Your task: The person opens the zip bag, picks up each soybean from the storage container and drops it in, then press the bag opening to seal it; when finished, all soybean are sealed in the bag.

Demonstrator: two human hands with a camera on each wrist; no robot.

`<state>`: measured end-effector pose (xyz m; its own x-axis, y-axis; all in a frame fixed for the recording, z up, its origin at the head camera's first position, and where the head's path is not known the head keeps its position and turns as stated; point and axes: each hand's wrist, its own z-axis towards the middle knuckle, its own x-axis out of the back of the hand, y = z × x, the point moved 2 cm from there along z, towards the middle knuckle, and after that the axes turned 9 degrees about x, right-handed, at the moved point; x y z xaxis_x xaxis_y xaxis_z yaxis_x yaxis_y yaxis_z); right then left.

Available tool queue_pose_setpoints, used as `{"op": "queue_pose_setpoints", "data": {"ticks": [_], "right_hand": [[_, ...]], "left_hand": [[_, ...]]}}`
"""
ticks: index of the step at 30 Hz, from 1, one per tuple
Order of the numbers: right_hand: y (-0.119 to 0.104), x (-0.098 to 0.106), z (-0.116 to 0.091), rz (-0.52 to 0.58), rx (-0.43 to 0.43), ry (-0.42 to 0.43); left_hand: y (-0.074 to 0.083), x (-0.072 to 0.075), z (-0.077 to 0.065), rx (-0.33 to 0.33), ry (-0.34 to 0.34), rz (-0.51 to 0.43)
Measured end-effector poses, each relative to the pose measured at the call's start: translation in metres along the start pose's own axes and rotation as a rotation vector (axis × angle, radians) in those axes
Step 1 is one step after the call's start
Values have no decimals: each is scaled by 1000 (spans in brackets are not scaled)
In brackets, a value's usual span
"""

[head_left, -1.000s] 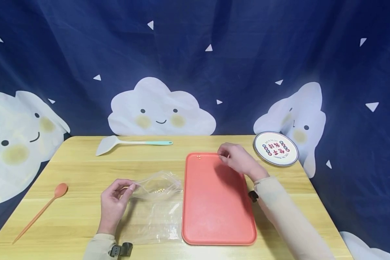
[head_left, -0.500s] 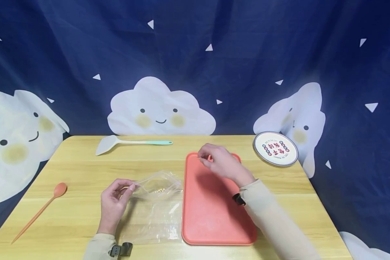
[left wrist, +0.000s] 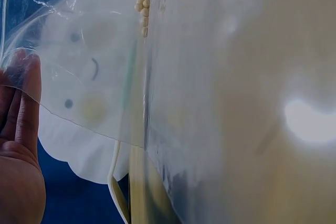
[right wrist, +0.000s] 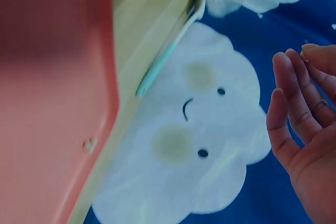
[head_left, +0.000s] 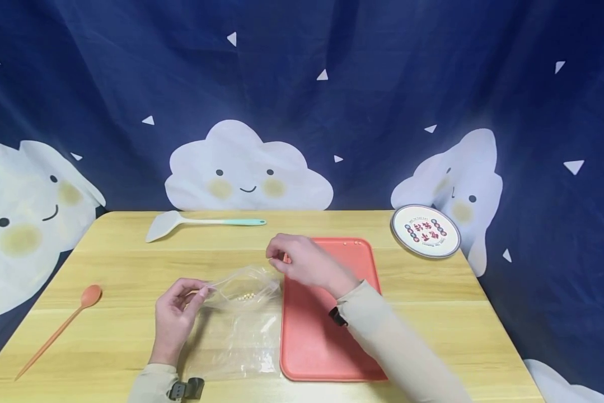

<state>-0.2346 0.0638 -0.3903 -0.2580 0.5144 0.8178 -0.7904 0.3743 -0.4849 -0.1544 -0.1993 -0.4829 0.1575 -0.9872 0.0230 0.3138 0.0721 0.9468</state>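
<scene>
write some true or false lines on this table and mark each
1. The left grip pinches the clear bag. True.
2. The plate lies left of the red tray. False: it lies to the tray's right.
3. All the pale beads are in the bag. False: some lie in the tray, near its far edge.
4. The spatula has a mint-green handle end. True.
5. The orange spoon rests on the plate. False: it lies on the table.
6. In the head view, the right grip hides the tray's far left corner. True.

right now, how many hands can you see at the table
2: the left hand pinches the clear bag; the right hand is by the far left corner of the red tray.
</scene>
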Motion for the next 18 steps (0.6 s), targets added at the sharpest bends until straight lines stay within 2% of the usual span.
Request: {"op": "queue_pose_setpoints", "data": {"ticks": [8, 18], "right_hand": [[-11, -26, 18, -26, 12, -100], [-19, -55, 31, -86, 30, -207]], "left_hand": [[-1, -1, 0, 2, -6, 10], [1, -2, 1, 3, -5, -40]]}}
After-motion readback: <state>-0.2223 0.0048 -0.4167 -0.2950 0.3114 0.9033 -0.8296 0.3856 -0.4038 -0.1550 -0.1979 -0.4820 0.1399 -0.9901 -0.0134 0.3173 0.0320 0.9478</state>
